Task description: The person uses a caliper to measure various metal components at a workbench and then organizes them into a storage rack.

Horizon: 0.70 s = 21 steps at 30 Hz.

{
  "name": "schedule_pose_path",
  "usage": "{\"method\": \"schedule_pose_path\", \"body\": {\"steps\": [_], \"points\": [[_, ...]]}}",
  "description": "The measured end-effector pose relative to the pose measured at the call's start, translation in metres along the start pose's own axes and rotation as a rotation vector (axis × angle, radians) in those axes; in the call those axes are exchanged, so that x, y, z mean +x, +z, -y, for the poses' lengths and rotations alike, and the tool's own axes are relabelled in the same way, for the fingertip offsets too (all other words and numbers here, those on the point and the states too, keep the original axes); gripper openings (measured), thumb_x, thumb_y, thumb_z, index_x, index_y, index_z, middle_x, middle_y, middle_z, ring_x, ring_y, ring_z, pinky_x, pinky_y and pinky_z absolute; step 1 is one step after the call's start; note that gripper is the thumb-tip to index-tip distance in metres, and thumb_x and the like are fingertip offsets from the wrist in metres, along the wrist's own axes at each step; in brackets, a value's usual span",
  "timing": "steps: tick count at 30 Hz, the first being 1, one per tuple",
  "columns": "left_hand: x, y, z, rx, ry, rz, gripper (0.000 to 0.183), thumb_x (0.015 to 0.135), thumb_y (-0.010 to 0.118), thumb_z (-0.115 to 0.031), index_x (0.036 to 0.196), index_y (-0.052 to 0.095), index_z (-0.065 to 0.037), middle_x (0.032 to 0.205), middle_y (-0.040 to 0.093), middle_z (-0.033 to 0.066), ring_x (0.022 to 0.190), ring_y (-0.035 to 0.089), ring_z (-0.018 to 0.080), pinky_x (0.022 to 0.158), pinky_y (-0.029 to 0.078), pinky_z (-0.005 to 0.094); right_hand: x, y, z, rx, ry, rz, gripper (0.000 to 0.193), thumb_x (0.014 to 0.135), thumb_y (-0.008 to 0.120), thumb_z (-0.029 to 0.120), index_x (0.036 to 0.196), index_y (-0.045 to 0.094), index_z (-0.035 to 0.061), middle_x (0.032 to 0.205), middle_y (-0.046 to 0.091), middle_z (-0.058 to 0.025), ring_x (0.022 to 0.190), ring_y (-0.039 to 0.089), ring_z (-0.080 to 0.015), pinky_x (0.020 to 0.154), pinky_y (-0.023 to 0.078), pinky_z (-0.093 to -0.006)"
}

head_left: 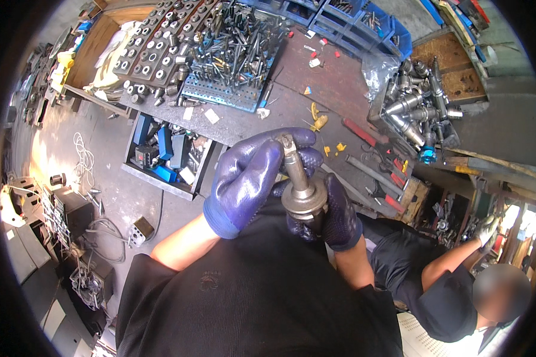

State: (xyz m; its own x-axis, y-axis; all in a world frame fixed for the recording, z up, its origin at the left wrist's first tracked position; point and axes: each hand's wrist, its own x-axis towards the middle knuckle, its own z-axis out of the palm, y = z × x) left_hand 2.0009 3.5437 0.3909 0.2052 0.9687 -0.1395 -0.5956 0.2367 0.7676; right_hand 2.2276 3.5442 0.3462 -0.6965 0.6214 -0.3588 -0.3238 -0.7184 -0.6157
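In front of my chest I hold a metal tool holder (304, 195) with a round flange and a slim shank that points up and away from me. A small cutter head sits at the shank's tip. My left hand (242, 179), in a purple coated glove, has its thumb and fingers closed around the tip. Gloved alike, my right hand (341, 215) wraps the lower end below the flange, and its fingers hide most of that part. Beyond my hands, a yellow-handled tool (318, 121) lies on the workbench (238, 123).
An open drawer (206, 166) with blue boxes juts out at left. A blue perforated rack (220, 98) bristles with cutters. Tool holders (408, 107) crowd a box at right, near red-handled tools (363, 132). A co-worker (426, 268) in black is close on my right.
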Motion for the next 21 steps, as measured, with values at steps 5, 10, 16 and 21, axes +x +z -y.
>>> {"method": "schedule_pose_path", "body": {"steps": [5,10,16,21], "points": [[0.006,0.000,0.003,0.047,-0.008,-0.062,0.052,0.111,0.048,-0.035,0.138,0.057,0.008,0.118,0.072,0.0163,0.108,0.069,0.0204,0.099,0.053,0.0348,0.008,0.019,0.008,-0.225,0.042,-0.256,0.061,0.110,0.033,0.053,0.127,0.063,0.0027,0.104,0.072,-0.0114,0.091,0.069,-0.0191,0.085,0.055,-0.0342],[0.014,-0.017,0.009,0.116,0.034,-0.025,0.048,0.111,0.048,-0.029,0.140,0.055,0.008,0.121,0.071,0.0157,0.112,0.067,0.0203,0.102,0.050,0.0340,0.015,0.006,0.003,-0.062,0.082,-0.223,0.063,0.109,0.036,0.057,0.129,0.064,0.0031,0.099,0.072,-0.0088,0.083,0.067,-0.0155,0.077,0.054,-0.0299],[0.021,-0.026,0.021,0.157,-0.053,-0.024,0.045,0.111,0.046,-0.023,0.144,0.051,0.008,0.125,0.069,0.0173,0.116,0.067,0.0223,0.105,0.049,0.0345,0.016,0.001,0.008,-0.196,0.120,-0.210,0.061,0.107,0.041,0.058,0.118,0.068,0.0046,0.089,0.070,-0.0068,0.072,0.065,-0.0136,0.065,0.051,-0.0269],[0.025,-0.031,0.050,0.227,-0.044,-0.112,0.042,0.111,0.048,-0.018,0.145,0.050,0.006,0.138,0.060,0.0179,0.127,0.061,0.0234,0.108,0.048,0.0352,0.028,0.002,-0.009,-0.529,-0.089,-0.468,0.045,0.097,0.069,0.040,0.120,0.066,0.0017,0.090,0.074,-0.0118,0.080,0.072,-0.0224,0.073,0.057,-0.0351]]}}
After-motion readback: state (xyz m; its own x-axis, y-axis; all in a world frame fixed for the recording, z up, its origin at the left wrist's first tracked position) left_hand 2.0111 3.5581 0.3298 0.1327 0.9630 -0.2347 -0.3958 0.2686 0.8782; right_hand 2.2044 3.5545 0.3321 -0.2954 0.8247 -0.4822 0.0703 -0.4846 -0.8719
